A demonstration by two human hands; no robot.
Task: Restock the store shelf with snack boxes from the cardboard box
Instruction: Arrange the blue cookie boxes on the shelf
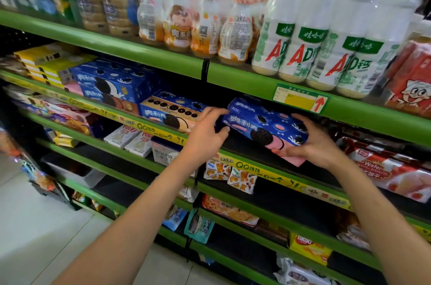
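both forearms reach in: right hand clamps the blue cookie box over the shelf edge, left hand open, fingertips at its far end. several boxes shelved beyond the left hand; gaps remain, carton unseen.

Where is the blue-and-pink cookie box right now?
Head view, centre-right: the blue-and-pink cookie box sits tilted at the second shelf's front edge, gripped by the right hand, just right of the left hand.

even indoor light, glare on bottle wrap, blurred, warped edges.
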